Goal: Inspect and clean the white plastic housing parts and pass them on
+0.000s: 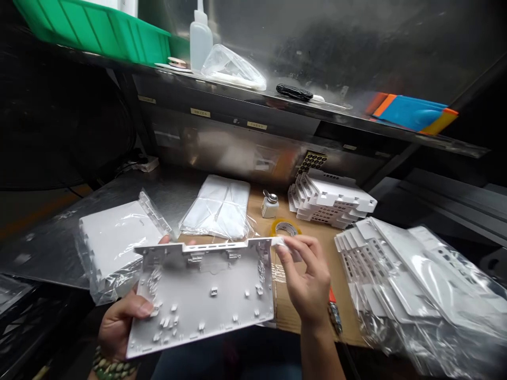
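A white plastic housing shell (pixel 206 285) is tilted toward me, its inner side with small clips and posts facing up. My left hand (pixel 121 319) grips it by the left side, thumb on the inside and fingertips showing behind the top edge. A small folded white cloth (pixel 280 243) is pinched between the thumb and fingers of my right hand (pixel 307 274), and it touches the shell's upper right corner. Behind the shell lie a roll of yellow tape (pixel 285 227) and a small pump bottle (pixel 270 206).
A bagged white shell (pixel 119 232) lies left, beside flat plastic bags (pixel 219 206). Stacked shells (pixel 332 195) stand back right, bagged ones (pixel 400 279) nearer. An orange-handled tool (pixel 334 309) lies by my right wrist. The shelf above holds a green bin (pixel 99 31) and squeeze bottle (pixel 200 42).
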A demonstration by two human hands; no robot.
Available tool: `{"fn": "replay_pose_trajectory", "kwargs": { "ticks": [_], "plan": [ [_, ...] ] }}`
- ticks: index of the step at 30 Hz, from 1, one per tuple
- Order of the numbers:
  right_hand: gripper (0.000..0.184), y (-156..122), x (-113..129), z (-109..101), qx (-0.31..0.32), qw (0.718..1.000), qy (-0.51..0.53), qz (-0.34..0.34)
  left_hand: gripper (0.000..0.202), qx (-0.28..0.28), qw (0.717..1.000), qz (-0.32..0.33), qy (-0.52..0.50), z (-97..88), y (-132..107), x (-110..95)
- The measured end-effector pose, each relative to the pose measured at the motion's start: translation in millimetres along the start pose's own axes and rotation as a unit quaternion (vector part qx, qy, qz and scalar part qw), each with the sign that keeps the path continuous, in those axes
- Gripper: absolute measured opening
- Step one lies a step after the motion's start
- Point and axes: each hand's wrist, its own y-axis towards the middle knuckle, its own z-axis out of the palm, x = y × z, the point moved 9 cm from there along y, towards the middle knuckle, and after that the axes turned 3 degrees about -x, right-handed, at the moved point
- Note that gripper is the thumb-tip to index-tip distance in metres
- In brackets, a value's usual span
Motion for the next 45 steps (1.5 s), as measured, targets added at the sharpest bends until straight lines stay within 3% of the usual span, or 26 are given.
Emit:
{"fn": "replay_pose_trajectory", "kwargs": {
  "ticks": [5,9,12,16,19,22,28,33,36,38,40,42,45],
  "plan": [
    [0.023,-4.1,-6.1,-6.4,-0.043,0.999,0.003,-0.013,0.088,-0.003,0.996,0.011,0.084,20.4,1.8,-1.5],
    [0.017,0.5,-20.2,-11.5,-0.034,0.997,-0.062,-0.011,0.091,-0.004,0.995,0.017,0.096,32.1,0.2,-0.2],
    [0.018,2.4,-24.5,-15.2,-0.065,0.995,-0.066,0.02,0.096,0.012,0.995,0.013,0.096,53.1,-3.3,8.1],
    [0.021,0.2,17.9,1.1,-0.072,0.997,0.022,-0.024,0.104,0.034,0.994,0.04,0.096,91.9,-8.5,26.9],
    [0.03,-1.2,61.2,24.1,-0.03,0.994,0.074,-0.077,0.092,0.066,0.99,0.049,0.114,120.7,-13.0,49.4],
    [0.03,0.8,81.9,36.3,-0.013,0.991,0.075,-0.109,0.085,0.098,0.984,0.052,0.14,139.3,-17.4,66.9],
    [0.025,5.1,60.2,23.1,-0.063,0.994,0.082,-0.042,0.086,0.093,0.978,0.085,0.164,149.3,-18.7,70.6],
    [0.028,2.1,64.7,25.0,-0.044,0.993,0.058,-0.09,0.088,0.1,0.981,0.069,0.15,152.1,-17.7,76.5],
    [0.021,11.8,30.5,13.9,-0.073,0.995,0.017,-0.061,0.098,0.08,0.99,0.042,0.106,145.4,-16.2,72.9],
    [0.021,21.0,-13.4,-1.3,-0.105,0.994,-0.029,-0.01,0.11,0.063,0.995,0.029,0.073,140.0,-15.0,63.9],
    [0.036,28.4,-72.7,-12.4,-0.104,0.985,-0.111,0.086,0.12,0.047,0.998,0.023,0.044,135.4,-14.0,51.5],
    [0.051,29.1,-137.3,-10.3,-0.031,0.956,-0.21,0.203,0.122,0.04,0.999,0.014,0.02,132.2,-13.3,40.4],
    [0.039,27.3,-192.0,8.2,0.063,0.935,-0.257,0.235,0.109,0.046,0.999,-0.01,-0.005,130.9,-14.5,30.9]
  ]
}}
